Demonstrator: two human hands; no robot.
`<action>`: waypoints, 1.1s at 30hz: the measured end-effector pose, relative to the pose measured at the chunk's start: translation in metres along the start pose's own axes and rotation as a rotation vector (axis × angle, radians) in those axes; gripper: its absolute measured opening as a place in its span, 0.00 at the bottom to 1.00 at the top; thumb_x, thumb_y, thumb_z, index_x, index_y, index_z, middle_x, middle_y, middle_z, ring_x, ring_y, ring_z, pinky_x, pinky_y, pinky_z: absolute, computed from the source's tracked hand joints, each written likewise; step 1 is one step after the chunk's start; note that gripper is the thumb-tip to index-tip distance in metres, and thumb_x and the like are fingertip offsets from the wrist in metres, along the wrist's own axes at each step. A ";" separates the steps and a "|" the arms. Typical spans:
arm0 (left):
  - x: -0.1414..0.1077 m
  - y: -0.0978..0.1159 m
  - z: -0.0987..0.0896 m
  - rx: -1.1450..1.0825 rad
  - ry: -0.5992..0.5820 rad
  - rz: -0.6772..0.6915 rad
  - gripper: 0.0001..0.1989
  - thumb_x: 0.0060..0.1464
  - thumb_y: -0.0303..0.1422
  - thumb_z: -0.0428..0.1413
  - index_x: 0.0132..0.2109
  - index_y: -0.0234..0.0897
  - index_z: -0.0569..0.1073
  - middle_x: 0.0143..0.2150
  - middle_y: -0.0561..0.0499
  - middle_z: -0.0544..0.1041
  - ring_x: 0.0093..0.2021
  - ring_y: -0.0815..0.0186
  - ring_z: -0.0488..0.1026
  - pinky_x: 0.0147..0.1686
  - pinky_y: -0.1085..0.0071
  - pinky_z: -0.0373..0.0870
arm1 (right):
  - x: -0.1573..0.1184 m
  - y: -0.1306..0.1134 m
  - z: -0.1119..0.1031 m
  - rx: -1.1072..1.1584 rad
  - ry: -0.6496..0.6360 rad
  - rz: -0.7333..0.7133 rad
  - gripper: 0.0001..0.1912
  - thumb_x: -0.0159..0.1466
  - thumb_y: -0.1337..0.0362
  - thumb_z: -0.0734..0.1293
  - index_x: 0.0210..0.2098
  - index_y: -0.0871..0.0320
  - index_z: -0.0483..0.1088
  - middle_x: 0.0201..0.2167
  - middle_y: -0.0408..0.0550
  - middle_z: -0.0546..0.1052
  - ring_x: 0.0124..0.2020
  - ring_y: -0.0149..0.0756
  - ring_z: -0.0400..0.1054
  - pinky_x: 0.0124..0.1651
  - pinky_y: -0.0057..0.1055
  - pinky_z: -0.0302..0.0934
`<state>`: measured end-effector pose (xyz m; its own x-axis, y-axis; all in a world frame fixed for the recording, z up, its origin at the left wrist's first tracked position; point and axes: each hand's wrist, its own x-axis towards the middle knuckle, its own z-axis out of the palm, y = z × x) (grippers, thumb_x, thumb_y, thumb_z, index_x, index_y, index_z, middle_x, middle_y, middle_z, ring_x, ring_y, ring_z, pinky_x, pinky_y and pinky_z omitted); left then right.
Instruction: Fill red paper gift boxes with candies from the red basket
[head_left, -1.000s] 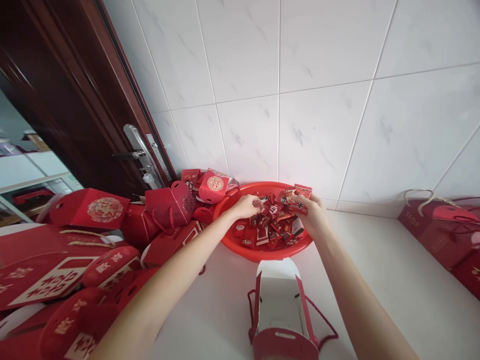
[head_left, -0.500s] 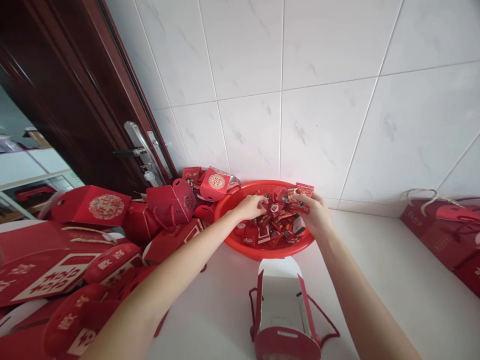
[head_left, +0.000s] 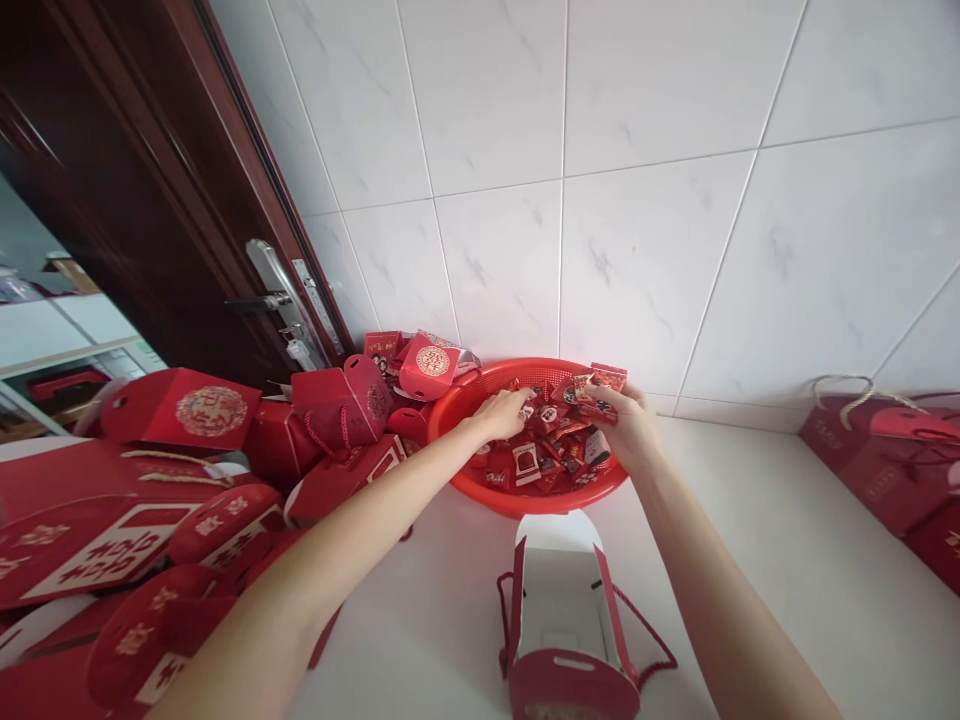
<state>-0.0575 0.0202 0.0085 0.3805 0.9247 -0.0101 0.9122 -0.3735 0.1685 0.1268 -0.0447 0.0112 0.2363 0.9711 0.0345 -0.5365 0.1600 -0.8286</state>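
Wrapped candies [head_left: 551,470], mostly red, lie in a red plastic basket [head_left: 480,497] against the tiled wall. Over the left part of the basket, my left hand [head_left: 501,415] reaches in with its fingers stretched towards the candies; some fingertips are hidden. At the basket's right rim, my right hand [head_left: 631,428] is closed on several candy packets [head_left: 600,390], pinched between thumb and fingers. In front of the basket stands an open gift box [head_left: 566,615], dark red outside and white inside, with red cord handles at its sides.
Many red gift boxes [head_left: 214,415] are piled on the left. More small boxes [head_left: 427,365] lean at the wall behind the basket's left end. A dark red bag [head_left: 862,450] with rope handles stands at the right. A brown door [head_left: 172,180] is at upper left.
My left hand has shifted slightly left and its fingers have straightened from a curl. A white-and-red candy below it shows more fully. My right hand keeps its packets almost in place.
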 end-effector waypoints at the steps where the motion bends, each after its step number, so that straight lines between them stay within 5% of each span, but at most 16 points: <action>1: 0.001 -0.001 -0.001 0.005 0.036 -0.022 0.30 0.56 0.23 0.55 0.66 0.40 0.66 0.62 0.39 0.73 0.62 0.50 0.71 0.56 0.63 0.68 | 0.000 0.000 0.000 -0.003 -0.006 -0.002 0.14 0.38 0.67 0.78 0.25 0.57 0.75 0.25 0.43 0.78 0.28 0.35 0.72 0.27 0.28 0.65; 6: 0.011 0.001 0.001 -0.159 0.140 0.038 0.26 0.57 0.26 0.58 0.63 0.38 0.69 0.59 0.42 0.75 0.58 0.57 0.73 0.58 0.66 0.67 | -0.001 0.000 0.000 -0.002 -0.012 -0.005 0.14 0.38 0.66 0.78 0.25 0.57 0.76 0.25 0.44 0.79 0.27 0.35 0.72 0.28 0.29 0.65; 12: 0.021 0.021 0.011 -0.261 -0.077 0.098 0.22 0.51 0.27 0.63 0.55 0.37 0.74 0.51 0.47 0.81 0.51 0.56 0.77 0.49 0.69 0.71 | 0.000 0.001 -0.001 -0.014 -0.029 -0.024 0.13 0.39 0.66 0.78 0.25 0.56 0.75 0.25 0.43 0.79 0.27 0.36 0.72 0.29 0.30 0.66; 17: 0.019 0.017 -0.003 -0.329 -0.063 0.136 0.22 0.42 0.30 0.68 0.47 0.36 0.77 0.40 0.52 0.81 0.40 0.60 0.78 0.38 0.72 0.70 | 0.001 0.002 -0.002 -0.005 -0.026 -0.016 0.14 0.39 0.66 0.78 0.26 0.57 0.75 0.25 0.44 0.79 0.28 0.37 0.73 0.30 0.30 0.67; 21: 0.009 0.008 -0.016 -0.161 -0.291 0.197 0.09 0.40 0.29 0.67 0.32 0.37 0.79 0.27 0.56 0.77 0.32 0.63 0.74 0.31 0.72 0.66 | -0.001 0.001 0.000 0.011 -0.018 -0.010 0.13 0.39 0.67 0.77 0.25 0.57 0.75 0.25 0.44 0.79 0.27 0.36 0.72 0.30 0.30 0.67; 24: 0.000 0.011 -0.012 -0.009 -0.412 0.210 0.14 0.35 0.22 0.64 0.34 0.40 0.80 0.27 0.55 0.77 0.31 0.61 0.74 0.28 0.72 0.65 | -0.003 0.000 0.001 0.010 -0.008 -0.004 0.13 0.39 0.67 0.77 0.25 0.57 0.76 0.25 0.43 0.79 0.28 0.36 0.73 0.30 0.30 0.67; 27: -0.005 0.017 -0.005 0.061 -0.436 0.187 0.21 0.32 0.22 0.66 0.38 0.42 0.81 0.32 0.53 0.80 0.34 0.59 0.76 0.29 0.73 0.67 | -0.003 -0.001 0.000 0.005 -0.018 0.000 0.13 0.39 0.67 0.77 0.25 0.57 0.76 0.25 0.43 0.79 0.28 0.36 0.73 0.30 0.31 0.67; 33: -0.006 0.005 -0.024 0.104 -0.426 0.165 0.10 0.38 0.34 0.67 0.31 0.37 0.79 0.28 0.51 0.78 0.29 0.59 0.75 0.29 0.70 0.69 | -0.001 0.000 -0.002 -0.015 -0.023 -0.003 0.14 0.39 0.67 0.78 0.25 0.56 0.74 0.25 0.43 0.79 0.28 0.37 0.73 0.31 0.32 0.68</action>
<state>-0.0586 0.0145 0.0331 0.5304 0.7482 -0.3985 0.8365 -0.5382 0.1028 0.1277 -0.0464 0.0100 0.2189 0.9745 0.0500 -0.5232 0.1605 -0.8370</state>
